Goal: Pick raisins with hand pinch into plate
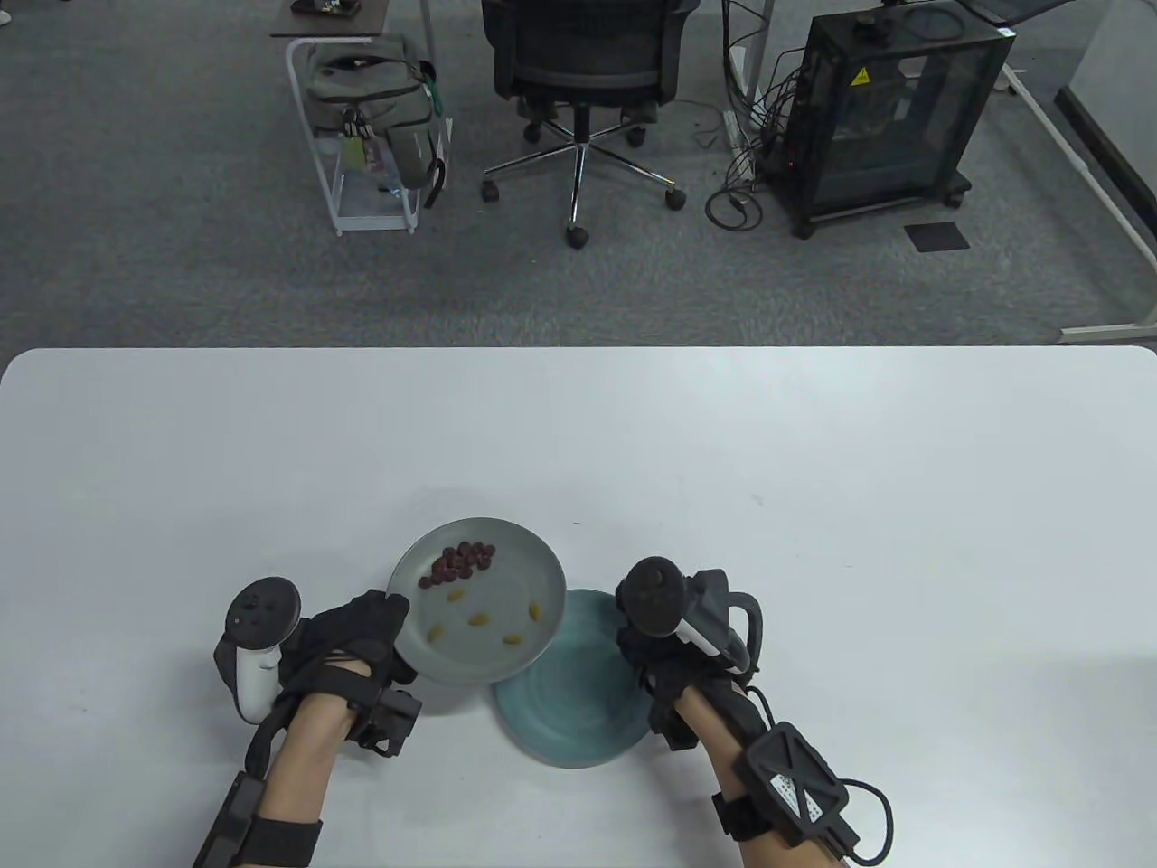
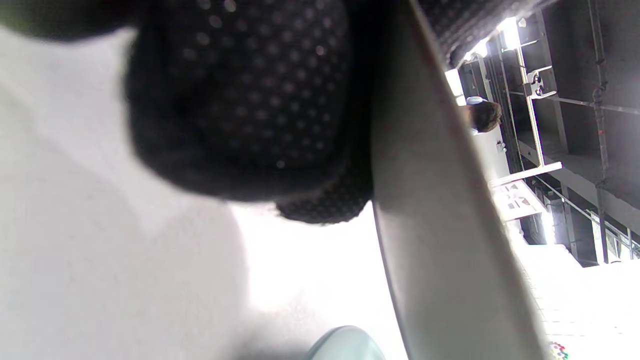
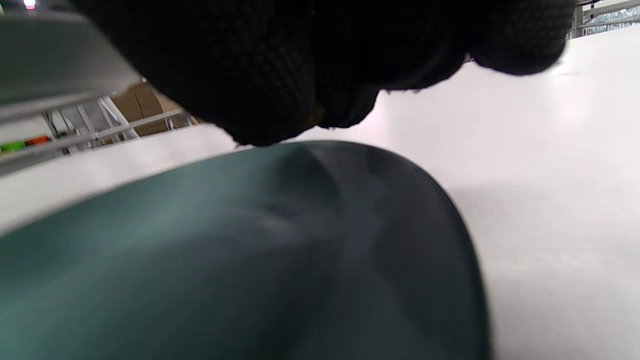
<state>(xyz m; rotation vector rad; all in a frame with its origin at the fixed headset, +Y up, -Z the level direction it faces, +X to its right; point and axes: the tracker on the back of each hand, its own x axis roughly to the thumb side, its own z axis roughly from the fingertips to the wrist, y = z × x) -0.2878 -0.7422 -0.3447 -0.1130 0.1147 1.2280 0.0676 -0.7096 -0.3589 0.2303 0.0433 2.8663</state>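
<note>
A grey plate (image 1: 533, 646) is held up off the table, overlapping a teal plate (image 1: 587, 714) that lies below it. The grey plate carries a cluster of dark red raisins (image 1: 463, 561) and several yellow raisins (image 1: 477, 620). My left hand (image 1: 393, 628) grips the grey plate at its left rim; the left wrist view shows its fingers (image 2: 240, 100) against the plate's underside (image 2: 430, 225). My right hand (image 1: 655, 660) is at the teal plate's right rim. In the right wrist view its fingers (image 3: 280, 65) touch that rim (image 3: 280, 150); whether they grip it is hidden.
The white table (image 1: 813, 506) stretches wide behind and beside the plates. Beyond its far edge stand an office chair (image 1: 583, 63), a white cart with a bag (image 1: 375, 108) and a black cabinet (image 1: 890, 108).
</note>
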